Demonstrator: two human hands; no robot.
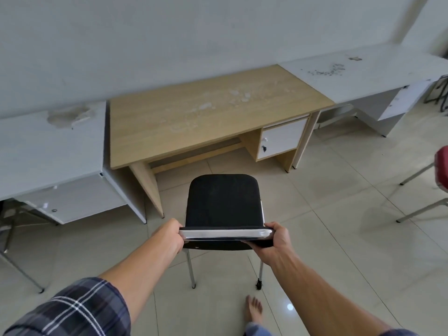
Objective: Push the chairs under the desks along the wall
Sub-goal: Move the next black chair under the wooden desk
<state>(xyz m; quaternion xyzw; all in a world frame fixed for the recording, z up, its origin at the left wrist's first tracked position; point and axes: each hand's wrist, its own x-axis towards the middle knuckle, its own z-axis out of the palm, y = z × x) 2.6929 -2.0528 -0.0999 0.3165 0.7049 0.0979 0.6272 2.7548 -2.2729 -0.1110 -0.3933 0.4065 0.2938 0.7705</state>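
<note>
A black padded chair (224, 200) with chrome legs stands on the tiled floor in front of the wooden desk (194, 112), its front edge still short of the desk's opening. My left hand (171, 235) grips the left end of the chrome top bar of the backrest. On the bar's right end my right hand (275, 238) is closed. The desk stands against the wall and has a white locked cupboard (281, 139) under its right side. The chair's front legs are hidden by the seat.
A grey desk (48, 146) stands left of the wooden one, a white desk (363, 71) to its right. A red chair (440, 170) with metal legs stands at the right edge. A chair frame (14, 238) shows at far left. My bare foot (253, 309) is behind the chair.
</note>
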